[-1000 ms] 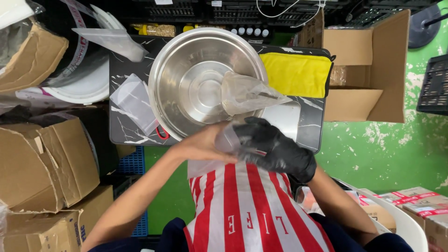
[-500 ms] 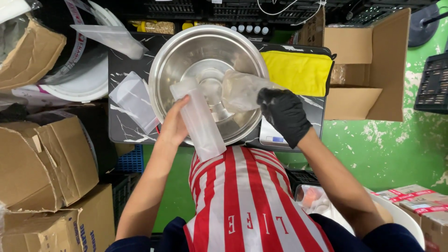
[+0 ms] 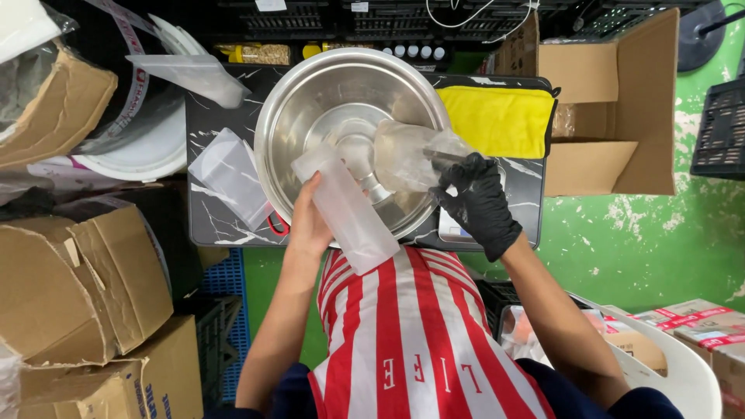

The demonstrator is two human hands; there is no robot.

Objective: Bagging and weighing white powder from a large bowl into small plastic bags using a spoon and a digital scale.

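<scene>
My left hand [image 3: 309, 225] clamps a clear bag [image 3: 345, 209], gloved right hand [image 3: 481, 206] a clear cup [image 3: 407, 155]; both may slip into the steel bowl [image 3: 310, 116] w/ loose grip.

clear bag [image 3: 348, 208] - flat, tilted | clear bag [image 3: 411, 155] - puffed open, over bowl [image 3: 310, 101]

Green scuffed floor [image 3: 621, 233] takes up 3 to 5 o'clock, black marble-look bench [image 3: 209, 147] sits dead center, battered cardboard boxes [image 3: 77, 295] pile up at 8, dark crates [image 3: 310, 15] along 12.
</scene>
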